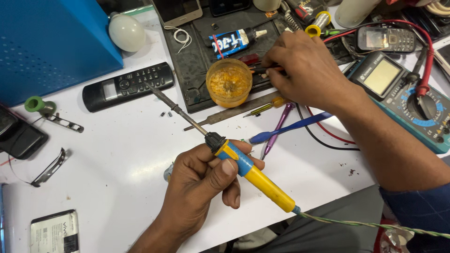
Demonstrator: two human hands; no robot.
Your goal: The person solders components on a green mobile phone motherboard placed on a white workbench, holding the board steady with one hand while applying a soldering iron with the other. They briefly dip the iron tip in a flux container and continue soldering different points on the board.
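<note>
My left hand (201,187) grips a soldering iron (251,171) by its blue and yellow handle, its metal tip pointing up-left towards a black cordless handset (127,85). My right hand (304,70) reaches over the dark work mat (187,61) and pinches a thin orange-handled tool (262,70) beside a round amber tub of flux paste (228,82). The tool's tip is partly hidden by my fingers.
A blue box (51,42) stands at the back left with a white bulb (126,32) next to it. A teal multimeter (403,93) with red and black leads lies at the right. Purple and blue pry tools (281,129), a file, phones and a battery lie about.
</note>
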